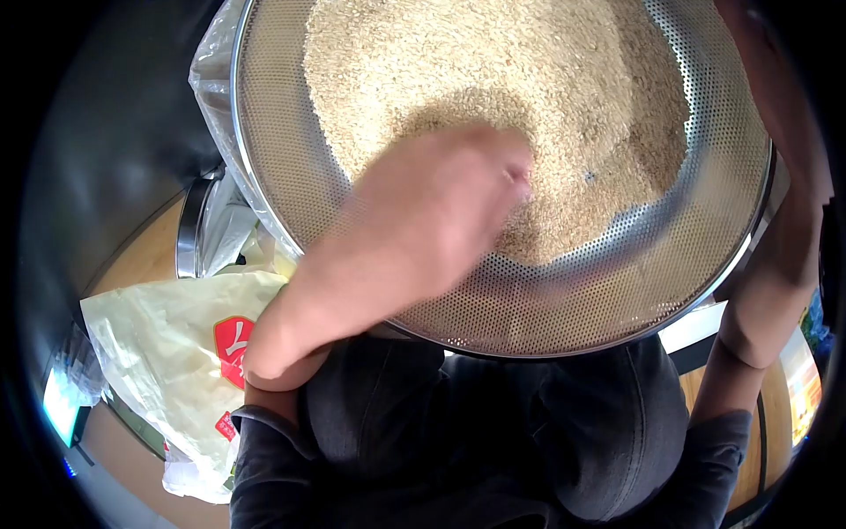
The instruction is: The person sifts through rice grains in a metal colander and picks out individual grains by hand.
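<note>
Grain (564,88) under blurred left hand (476,181), can't tell grip; bare margin lines sieve (608,304)

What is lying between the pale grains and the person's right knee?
In the head view, only the bare perforated side of the metal sieve lies between the grains and the right knee.

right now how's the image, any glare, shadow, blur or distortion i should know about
Head view: left hand looks blurred; head view: strong light turns much of the grain pale, with shadow around that hand and toward the right; head view: bright glints on the sieve rim at lower right; head view: black corners, wide-angle bending near the edges.
</note>
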Motion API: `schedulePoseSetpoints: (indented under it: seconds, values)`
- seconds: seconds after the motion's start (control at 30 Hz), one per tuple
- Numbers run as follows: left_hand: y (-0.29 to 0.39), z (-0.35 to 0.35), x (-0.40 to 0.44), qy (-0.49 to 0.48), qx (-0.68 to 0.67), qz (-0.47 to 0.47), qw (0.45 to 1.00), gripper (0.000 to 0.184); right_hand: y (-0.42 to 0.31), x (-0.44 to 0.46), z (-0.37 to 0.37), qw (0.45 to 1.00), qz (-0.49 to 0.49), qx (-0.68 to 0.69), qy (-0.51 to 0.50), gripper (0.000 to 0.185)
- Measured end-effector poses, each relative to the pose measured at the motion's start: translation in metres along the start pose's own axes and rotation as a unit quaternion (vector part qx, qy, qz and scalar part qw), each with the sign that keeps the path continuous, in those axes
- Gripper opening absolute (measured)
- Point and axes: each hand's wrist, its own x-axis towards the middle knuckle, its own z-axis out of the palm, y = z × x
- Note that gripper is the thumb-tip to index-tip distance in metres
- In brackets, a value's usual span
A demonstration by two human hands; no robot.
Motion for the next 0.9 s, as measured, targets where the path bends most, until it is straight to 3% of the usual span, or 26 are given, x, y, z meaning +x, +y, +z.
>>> schedulePoseSetpoints:
  seconds: [0.03,0.1,0.2,0.63,0.83,0.9]
  values:
    - [-0.007,-0.003,-0.003,0.087,0.043,-0.024,0.995,0.010,0.000,0.000,-0.001,1.000,0.001,0.002,0.000,0.026]
    - [-0.012,-0.007,-0.003,0.151,0.146,-0.098,0.973,0.009,0.000,-0.001,-0.001,1.000,0.002,0.002,-0.001,0.026]
    - [-0.016,-0.004,-0.004,0.181,0.166,-0.071,0.967,0.011,0.000,-0.002,-0.002,1.000,0.005,0.003,-0.002,0.026]
    - [-0.032,0.013,0.003,0.208,0.209,0.025,0.955,0.012,-0.007,-0.006,-0.007,0.999,0.004,0.031,-0.024,0.026]
    - [-0.030,0.014,0.007,0.216,0.220,0.022,0.951,0.011,-0.013,-0.003,-0.017,0.997,0.009,0.062,-0.034,0.026]
    - [-0.021,0.011,0.006,0.180,0.201,-0.035,0.962,0.009,-0.019,0.000,-0.016,0.994,-0.003,0.089,-0.056,0.026]
